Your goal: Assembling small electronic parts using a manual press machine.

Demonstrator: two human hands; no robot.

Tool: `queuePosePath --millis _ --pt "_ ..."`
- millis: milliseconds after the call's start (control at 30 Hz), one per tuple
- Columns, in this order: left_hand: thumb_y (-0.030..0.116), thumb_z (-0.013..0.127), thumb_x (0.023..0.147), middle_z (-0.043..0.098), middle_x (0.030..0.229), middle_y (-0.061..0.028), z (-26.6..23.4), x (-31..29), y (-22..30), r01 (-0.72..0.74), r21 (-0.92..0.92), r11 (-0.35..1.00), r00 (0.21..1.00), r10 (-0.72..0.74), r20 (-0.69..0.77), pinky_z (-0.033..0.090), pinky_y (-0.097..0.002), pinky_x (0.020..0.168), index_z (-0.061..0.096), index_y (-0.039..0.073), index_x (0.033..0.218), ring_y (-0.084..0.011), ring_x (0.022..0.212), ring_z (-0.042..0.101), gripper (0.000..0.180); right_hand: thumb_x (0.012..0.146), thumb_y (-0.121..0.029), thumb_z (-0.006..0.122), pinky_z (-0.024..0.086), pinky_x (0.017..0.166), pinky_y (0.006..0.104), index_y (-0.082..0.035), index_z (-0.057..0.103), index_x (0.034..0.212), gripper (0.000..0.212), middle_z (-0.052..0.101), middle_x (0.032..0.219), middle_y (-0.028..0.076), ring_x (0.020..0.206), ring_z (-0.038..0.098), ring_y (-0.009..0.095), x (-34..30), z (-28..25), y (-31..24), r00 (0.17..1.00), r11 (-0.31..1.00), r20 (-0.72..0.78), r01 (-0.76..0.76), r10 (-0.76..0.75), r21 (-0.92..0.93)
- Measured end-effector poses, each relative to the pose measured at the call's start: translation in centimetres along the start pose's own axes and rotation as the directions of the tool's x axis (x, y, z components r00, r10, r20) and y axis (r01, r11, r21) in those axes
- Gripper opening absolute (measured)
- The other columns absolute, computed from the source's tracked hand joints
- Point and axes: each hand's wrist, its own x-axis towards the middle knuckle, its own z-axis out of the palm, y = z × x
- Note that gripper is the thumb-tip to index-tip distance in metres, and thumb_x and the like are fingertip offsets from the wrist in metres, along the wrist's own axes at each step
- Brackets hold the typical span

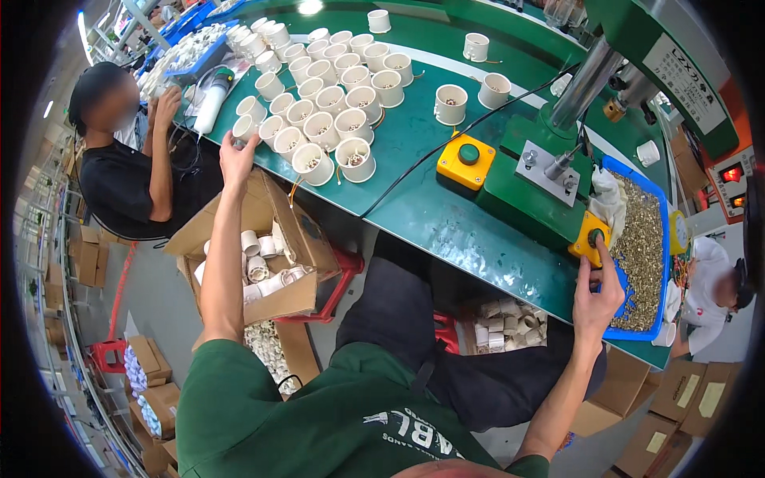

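A: ok, what's closest to the wearer?

B: Just below the worktop's near edge, toward the left, there's a cardboard box full of white pieces. The right grip is over by the near right corner, loose and not clutching anything I can see. Forefinger's on the dark button of a yellow button box.

A: And the left grip?

B: At the near edge toward the left end, thumb and fingertips drawn close together, right at a white cup. Honestly can't tell if it's grasping it or just touching. Something small and grey shows between the fingers, too tiny to make out.

A: What else is on there?

B: A big bunch of white cups fills the left part, starting near that same edge, lots with small bits inside. Green press toward the right end, second yellow button box on its left. Blue tray of small brassy parts along the right edge. Past the left end sits a person in black.
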Motion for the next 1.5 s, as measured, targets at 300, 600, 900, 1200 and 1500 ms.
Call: queuePosePath --millis 300,600,900,1200,1500 --pt "0.040 0.072 0.084 0.047 0.147 -0.0022 3.0 -15.0 16.5 -0.899 0.348 0.267 0.373 0.883 0.286 0.009 -0.0531 0.116 0.064 0.025 0.125 -0.0225 0.138 0.038 0.045 0.087 0.001 0.068 0.047 0.056 0.0280 -0.007 0.062 0.130 0.044 0.071 0.092 0.013 0.055 0.055 0.013 0.0 -0.1 -0.1 0.999 0.999 -0.001 -0.037 0.037 0.000" --pt "0.030 0.072 0.080 0.061 0.129 -0.0006 5.9 -11.4 14.9 -0.928 0.332 0.169 0.282 0.902 0.328 0.021 -0.0555 0.114 0.068 0.015 0.102 -0.0201 0.128 0.052 0.027 0.086 0.002 0.068 0.047 0.057 0.0273 -0.006 0.062 0.131 0.045 0.071 0.098 0.012 0.057 0.056 0.013 -0.2 -0.2 0.0 0.999 0.999 0.006 -0.035 0.035 -0.002" --pt "0.022 0.073 0.079 0.060 0.130 -0.0022 4.1 -5.2 11.9 -0.978 0.201 0.047 0.125 0.911 0.392 0.033 -0.0460 0.109 0.066 0.017 0.111 -0.0203 0.120 0.056 0.034 0.087 0.002 0.068 0.048 0.058 0.0270 -0.007 0.062 0.131 0.045 0.071 0.095 0.013 0.057 0.056 0.012 -0.2 -0.2 0.0 1.000 0.999 0.001 -0.031 0.031 -0.018" --pt "0.033 0.071 0.082 0.049 0.144 -0.0082 2.6 -4.0 10.2 -0.967 0.249 0.059 0.164 0.890 0.426 0.027 -0.0473 0.111 0.061 0.020 0.124 -0.0241 0.131 0.047 0.046 0.087 0.001 0.068 0.048 0.058 0.0270 -0.008 0.061 0.133 0.047 0.070 0.091 0.013 0.058 0.056 0.013 -0.3 0.0 -0.2 0.999 0.999 0.003 -0.054 0.054 -0.005" --pt "0.055 0.082 0.069 0.000 0.155 -0.0353 1.7 -7.0 5.8 -0.394 0.290 0.872 0.911 0.411 0.000 0.011 -0.0546 0.117 0.005 0.009 0.156 -0.0480 0.146 0.004 0.125 0.086 0.002 0.068 0.048 0.057 0.0261 -0.005 0.061 0.130 0.045 0.070 0.112 0.013 0.058 0.056 0.013 -0.3 -0.2 -0.1 0.999 0.999 0.010 -0.036 0.036 0.028"
